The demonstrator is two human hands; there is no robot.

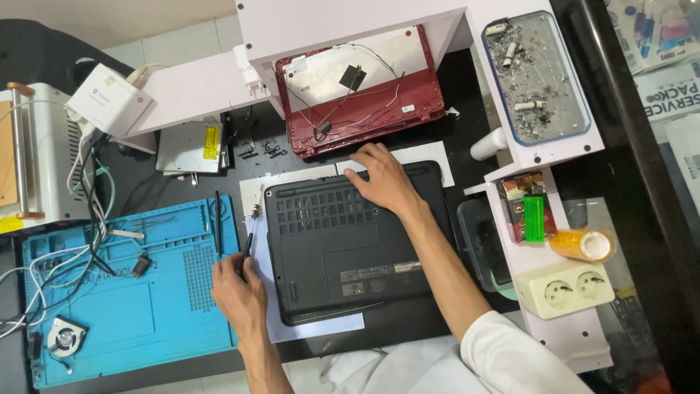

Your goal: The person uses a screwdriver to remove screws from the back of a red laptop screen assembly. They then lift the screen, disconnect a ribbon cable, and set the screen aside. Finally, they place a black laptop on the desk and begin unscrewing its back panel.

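Note:
A black laptop [343,248] lies upside down on white sheets of paper in the middle of the desk. My right hand [383,180] rests flat on its far edge, fingers spread toward the red lid. My left hand [237,288] is at the laptop's left side, closed around a thin black tool [246,250] whose tip points up along the laptop's left edge. A second thin black rod [218,222] lies on the blue mat just left of it. Beyond the laptop a red laptop lid shell [357,80] lies open side up, with loose wires inside.
A blue work mat [131,306] with a small fan [65,339] and cables covers the left. A silver drive [189,148] and screws lie behind it. On the right are a tray of debris [539,73], a green lighter [534,219], an orange cup [583,244] and a double socket [569,288].

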